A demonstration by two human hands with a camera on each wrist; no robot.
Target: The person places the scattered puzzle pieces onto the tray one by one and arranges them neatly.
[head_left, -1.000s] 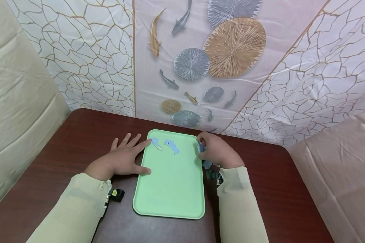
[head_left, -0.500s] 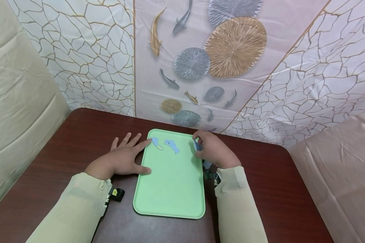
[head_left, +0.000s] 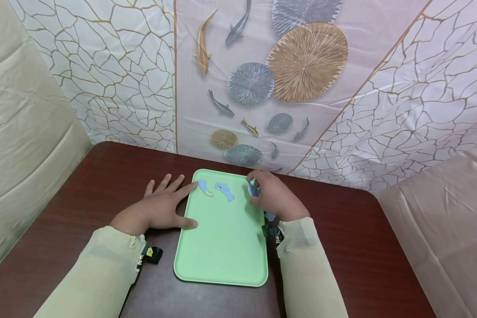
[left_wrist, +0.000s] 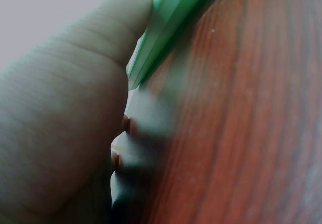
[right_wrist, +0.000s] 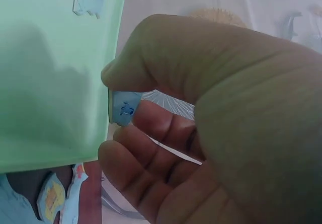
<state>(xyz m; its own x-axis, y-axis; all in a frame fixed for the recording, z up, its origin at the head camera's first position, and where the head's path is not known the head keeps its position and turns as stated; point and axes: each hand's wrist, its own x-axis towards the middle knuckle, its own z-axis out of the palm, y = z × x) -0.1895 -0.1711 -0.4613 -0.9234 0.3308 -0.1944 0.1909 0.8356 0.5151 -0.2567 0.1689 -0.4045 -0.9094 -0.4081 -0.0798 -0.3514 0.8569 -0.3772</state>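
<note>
Right hand (head_left: 278,196) and blue piece (head_left: 252,190) shifted left, further over tray (head_left: 222,251).

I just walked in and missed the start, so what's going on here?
A person is handling small, flat pieces at a green tray on a dark table. The right hand pinches a blue piece over the tray's far right part. The left hand, fingers spread, rests at the tray's left edge. Two pieces lie apart near the far left corner: a curved one and a wider one. More pieces lie beside the tray's right side, partly hidden.
</note>
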